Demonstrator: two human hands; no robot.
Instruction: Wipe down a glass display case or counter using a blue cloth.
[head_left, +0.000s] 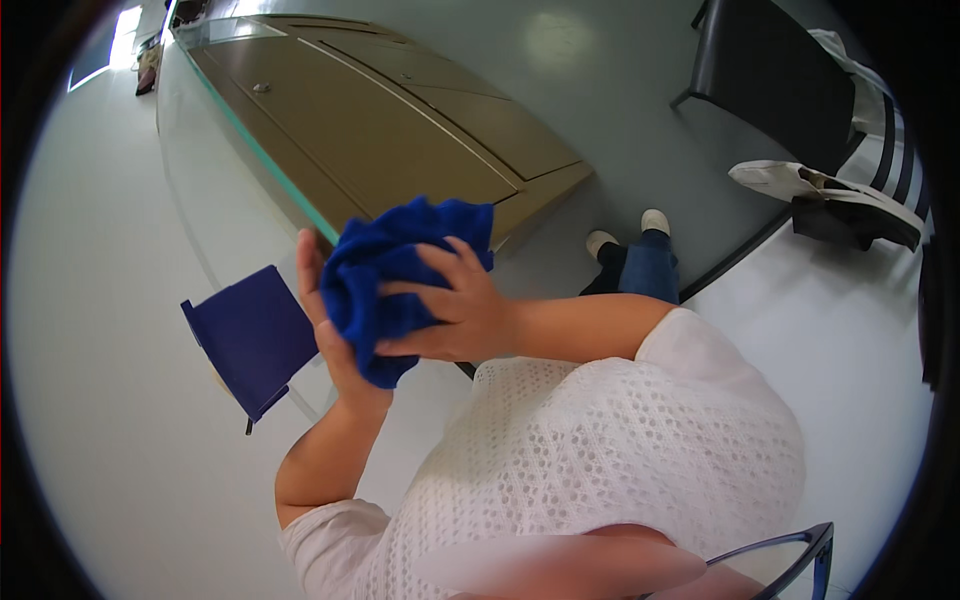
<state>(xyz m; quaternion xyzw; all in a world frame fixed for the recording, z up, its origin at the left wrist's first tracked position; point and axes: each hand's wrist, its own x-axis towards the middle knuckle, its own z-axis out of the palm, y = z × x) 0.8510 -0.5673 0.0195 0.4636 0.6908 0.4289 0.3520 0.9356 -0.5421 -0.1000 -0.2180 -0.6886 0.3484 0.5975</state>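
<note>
A crumpled blue cloth (420, 277) is bunched between my two hands. My right hand (465, 307) lies over its near side with the fingers spread and pressed into it. On the far side, my left hand (337, 330) supports the cloth, its fingertips showing past the left edge; part of that palm is hidden. Just left of my left hand, a dark blue box-like object (255, 345) rests on the pale surface. The green edge of a glass top (255, 146) runs up to the cloth.
Brown cabinet doors (375, 127) are below and beyond the glass edge. A black chair (772, 82) stands at upper right, near a white and black item (847, 202) that I cannot identify. Two light shoes (655, 222) show on the grey floor. Eyeglasses (810, 547) appear at lower right.
</note>
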